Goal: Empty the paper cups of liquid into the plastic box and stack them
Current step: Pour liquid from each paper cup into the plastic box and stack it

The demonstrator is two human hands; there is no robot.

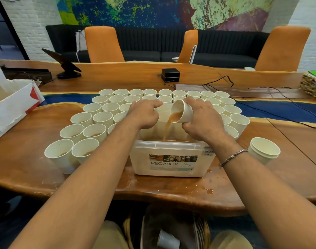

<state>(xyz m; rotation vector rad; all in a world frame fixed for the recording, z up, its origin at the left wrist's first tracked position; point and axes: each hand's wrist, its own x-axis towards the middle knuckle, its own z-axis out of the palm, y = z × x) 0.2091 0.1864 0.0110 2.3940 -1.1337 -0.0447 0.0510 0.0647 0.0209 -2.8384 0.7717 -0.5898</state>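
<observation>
Right hand: I see fingers wrapping tilted paper cup above plastic box.
Left hand: curled, grasp unclear to me.

Paper cups: matt, off-white. Plastic box: translucent, smooth, glossy label. Table: polished wood, lower edge chipped. Bracelet: metal.
</observation>
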